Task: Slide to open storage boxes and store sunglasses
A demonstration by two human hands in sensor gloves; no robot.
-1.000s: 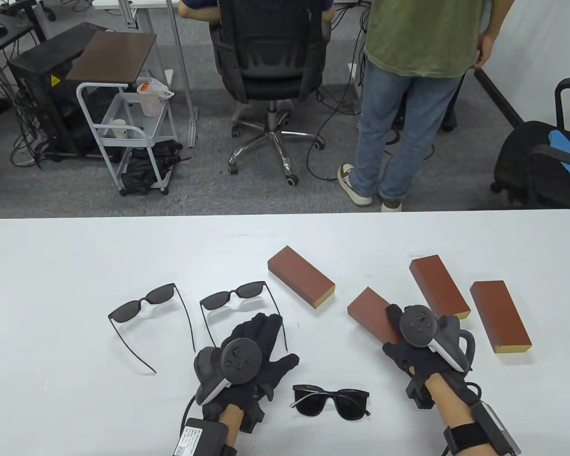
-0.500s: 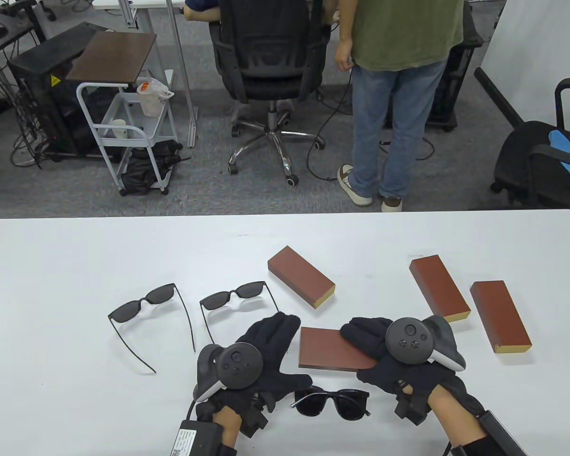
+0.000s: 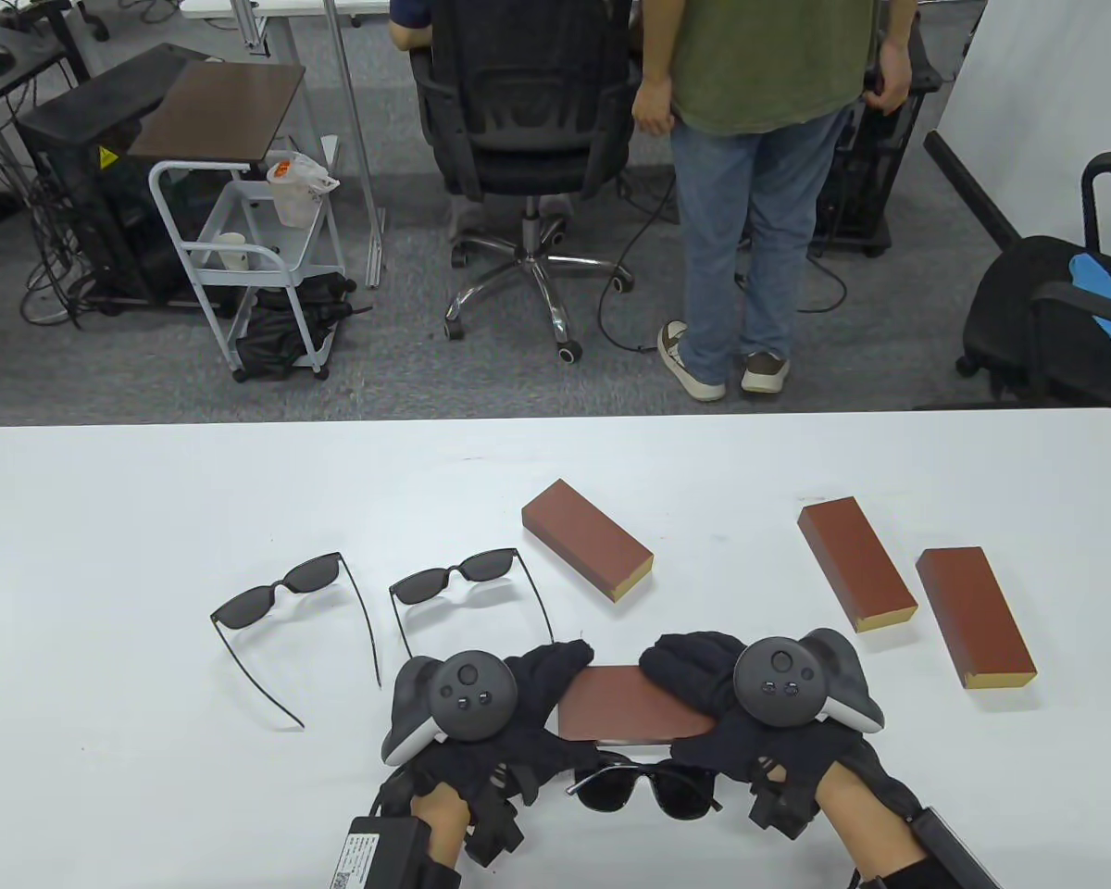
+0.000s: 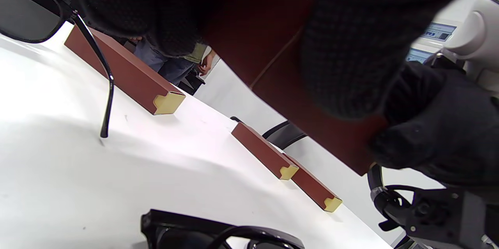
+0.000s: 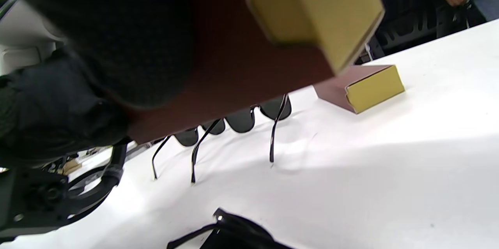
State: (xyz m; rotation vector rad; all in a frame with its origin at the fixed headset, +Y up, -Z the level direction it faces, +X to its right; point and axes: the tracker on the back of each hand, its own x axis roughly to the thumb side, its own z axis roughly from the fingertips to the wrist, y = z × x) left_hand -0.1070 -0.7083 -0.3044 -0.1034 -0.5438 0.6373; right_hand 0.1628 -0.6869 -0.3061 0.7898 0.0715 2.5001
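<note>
Both hands hold one red-brown storage box (image 3: 625, 706) just above the table, near its front edge. My left hand (image 3: 544, 681) grips its left end and my right hand (image 3: 690, 669) grips its right end. In the right wrist view the box (image 5: 234, 66) shows its yellow inner drawer end (image 5: 312, 7). In the left wrist view dark fingers (image 4: 351, 46) wrap the box (image 4: 265, 38). Folded black sunglasses (image 3: 643, 787) lie just below the box, between my wrists. Two open pairs (image 3: 278, 593) (image 3: 454, 579) lie to the left.
Three more red-brown boxes lie on the white table (image 3: 102, 519): one at centre (image 3: 588, 540) and two at the right (image 3: 856, 563) (image 3: 975, 616). Beyond the far edge a person in jeans (image 3: 750, 185) stands beside an office chair (image 3: 528, 111).
My right hand carried the box from the right to the front centre. My left hand moved right and took its left end. The standing person stepped left.
</note>
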